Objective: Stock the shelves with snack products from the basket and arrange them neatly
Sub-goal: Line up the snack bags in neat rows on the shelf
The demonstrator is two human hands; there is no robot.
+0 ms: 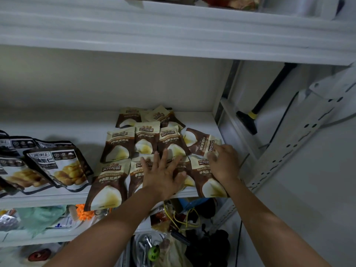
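Brown-and-cream glossy snack pouches lie overlapped on the white shelf; light, soft, slippery. Our left hand presses them, fingers spread; our right hand pinches a sideways pouch's edge, the best hold.

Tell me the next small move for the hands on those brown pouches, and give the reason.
Probably turn the sideways pouch upright with the right hand, whose fingers rest on its top end. It lies rotated at the right end of the middle row, while its neighbours face forward. The left hand lies flat on the front-row pouches, so that row should stay put.
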